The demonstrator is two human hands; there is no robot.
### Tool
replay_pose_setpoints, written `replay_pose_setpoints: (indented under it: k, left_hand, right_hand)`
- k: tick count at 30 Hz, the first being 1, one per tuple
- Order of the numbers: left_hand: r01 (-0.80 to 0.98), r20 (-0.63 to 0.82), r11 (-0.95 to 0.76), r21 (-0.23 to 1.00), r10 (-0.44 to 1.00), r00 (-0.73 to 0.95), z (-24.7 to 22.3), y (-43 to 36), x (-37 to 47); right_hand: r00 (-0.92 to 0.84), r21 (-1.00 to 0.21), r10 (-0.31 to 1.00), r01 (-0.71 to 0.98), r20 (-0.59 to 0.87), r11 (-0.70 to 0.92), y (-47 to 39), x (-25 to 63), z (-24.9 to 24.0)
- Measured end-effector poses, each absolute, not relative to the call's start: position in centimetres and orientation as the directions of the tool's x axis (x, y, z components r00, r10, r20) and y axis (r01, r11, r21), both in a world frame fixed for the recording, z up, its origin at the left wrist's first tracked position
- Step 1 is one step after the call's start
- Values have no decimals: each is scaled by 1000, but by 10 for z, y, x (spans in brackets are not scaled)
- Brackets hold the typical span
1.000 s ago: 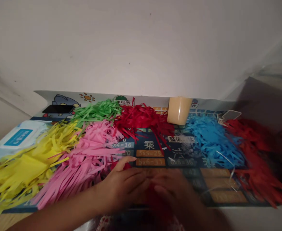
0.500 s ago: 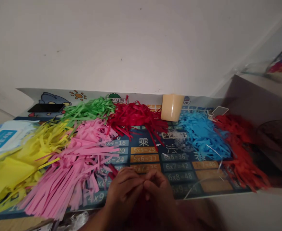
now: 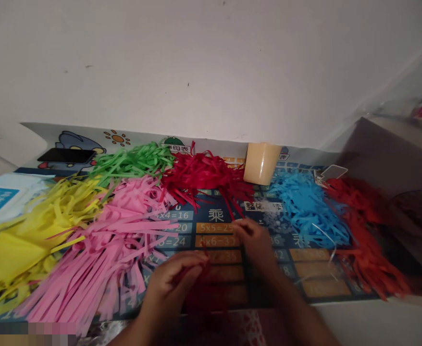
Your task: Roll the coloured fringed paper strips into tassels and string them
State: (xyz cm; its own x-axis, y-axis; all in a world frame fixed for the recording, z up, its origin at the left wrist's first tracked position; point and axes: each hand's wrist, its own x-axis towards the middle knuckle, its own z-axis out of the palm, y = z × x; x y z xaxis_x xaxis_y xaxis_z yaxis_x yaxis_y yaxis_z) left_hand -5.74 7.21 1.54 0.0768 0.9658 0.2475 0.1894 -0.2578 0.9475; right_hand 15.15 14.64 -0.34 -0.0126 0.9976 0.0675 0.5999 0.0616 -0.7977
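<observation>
My left hand [image 3: 177, 278] is closed near the table's front edge, a thin red strip poking up at its fingertips. Blurred dark red hangs below it, too dim to make out fully. Farther forward and to the right, my right hand [image 3: 254, 240] pinches the end of a red strip [image 3: 237, 207] that trails from the red strip pile [image 3: 205, 173]. To the left of my left hand spreads a heap of pink strips [image 3: 124, 230].
Yellow strips [image 3: 52, 221] and green strips [image 3: 135, 161] lie left; blue strips [image 3: 301, 202] and orange-red strips [image 3: 366, 235] lie right. A beige cup [image 3: 262, 163] stands by the wall. A phone [image 3: 66, 155], a wipes pack [image 3: 2, 202] and a dark box [image 3: 377, 158] flank the printed mat [image 3: 218, 254].
My hands were together at the front edge. The right has moved forward and to the right onto a strip of the red pile; the left has shifted slightly left.
</observation>
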Motion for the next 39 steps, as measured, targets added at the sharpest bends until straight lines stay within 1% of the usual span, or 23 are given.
replay_pose_setpoints:
  k: [1,2,4,7,9,10,12,14,16,17,19,21,23,25,28,30,33,35,36,39]
  left_hand:
    - [98,115,-123,988,990,83,15,73,-59]
    - [3,-11,10,1000,994,107,14,74,-59]
    - [-163,-198,223,961,967,159,12,77,-56]
    - [-371,-368,402,837,916,161,10,82,-50]
    - [-448,-426,457,768,888,175,10,85,-48]
    - [-447,-427,460,767,886,179,10,86,-49]
    - [-355,-380,410,840,912,152,11,85,-50]
    - [-175,-283,296,939,955,93,12,84,-51]
    - [13,-158,158,987,986,46,12,83,-51]
    - [91,-95,91,992,995,36,13,83,-50]
    - [199,5,-13,980,999,43,14,82,-49]
    - [248,57,-72,966,996,65,15,81,-47]
    - [268,82,-103,958,993,86,16,79,-46]
    - [291,100,-122,949,991,89,16,77,-45]
    - [337,151,-176,925,984,97,17,74,-44]
    - [368,195,-227,902,973,124,17,72,-43]
    - [391,215,-260,883,964,155,15,71,-42]
    - [365,180,-222,904,973,144,14,71,-42]
    - [338,150,-190,922,979,141,14,71,-43]
    - [255,62,-103,961,985,163,15,74,-44]
  right_hand:
    - [-3,-759,997,648,78,62,166,158,-7]
    - [1,-718,996,694,85,60,184,163,-12]
    - [-2,-665,996,745,89,61,209,167,-20]
    - [-11,-603,996,795,91,64,217,166,-20]
    - [-19,-585,995,808,103,76,205,165,-9]
    - [-32,-591,994,802,109,90,195,165,-2]
    - [-89,-677,992,725,91,127,170,162,13]
    - [-181,-845,983,524,12,107,142,155,21]
    - [-239,-961,969,276,-69,0,117,145,19]
    - [-234,-983,968,173,-95,-54,106,139,14]
    - [-169,-992,978,14,-125,-124,92,130,3]
    - [-81,-978,980,-92,-181,-188,84,124,-6]
    - [-32,-952,966,-167,-257,-258,80,120,-9]
    - [-13,-929,951,-209,-308,-304,77,117,-8]
    - [57,-938,950,-191,-306,-290,71,113,-7]
    - [107,-957,958,-150,-266,-249,68,113,-8]
    - [129,-987,980,-56,-154,-148,64,114,-12]
    - [105,-995,989,-3,-104,-105,65,115,-12]
    - [74,-994,992,2,-106,-106,65,116,-12]
    - [-63,-986,987,-65,-148,-152,67,117,-10]
